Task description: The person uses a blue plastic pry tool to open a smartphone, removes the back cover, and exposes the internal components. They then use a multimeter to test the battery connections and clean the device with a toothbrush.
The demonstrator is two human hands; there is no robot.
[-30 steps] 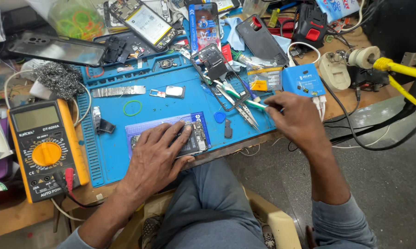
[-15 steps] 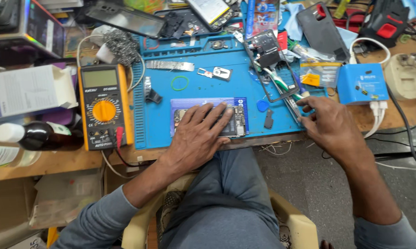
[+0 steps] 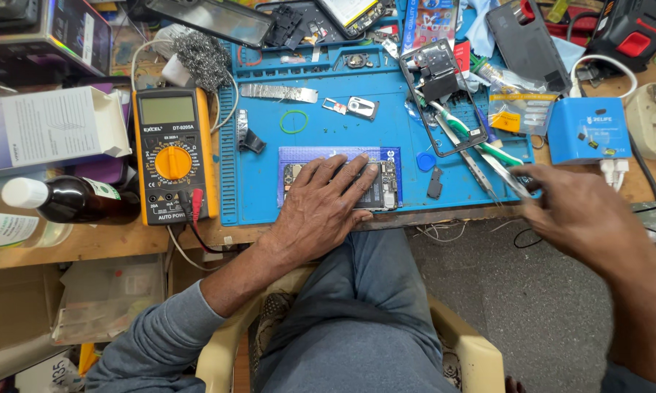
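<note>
My left hand (image 3: 321, 211) lies flat, fingers spread, on an opened phone (image 3: 382, 191) with its circuit board showing. The phone sits at the near edge of a blue work mat (image 3: 328, 94). My right hand (image 3: 582, 215) is blurred at the mat's right end, off the table edge. Its fingers pinch thin metal tweezers (image 3: 510, 178) whose tips point up and left over the mat. A second thin metal tool (image 3: 466, 156) and a green-handled tool (image 3: 462, 124) lie on the mat just left of that hand.
A yellow multimeter (image 3: 172, 156) with leads lies left of the mat, a brown bottle (image 3: 73, 200) and a white box (image 3: 48, 127) further left. A phone frame (image 3: 444, 94), a green rubber band (image 3: 294, 121) and small parts lie on the mat. A blue box (image 3: 586, 131) stands at the right.
The view has swung left and closer. My right hand has pulled back from the tools towards the table edge, with tweezers in its fingers. My left hand stays on the phone.
</note>
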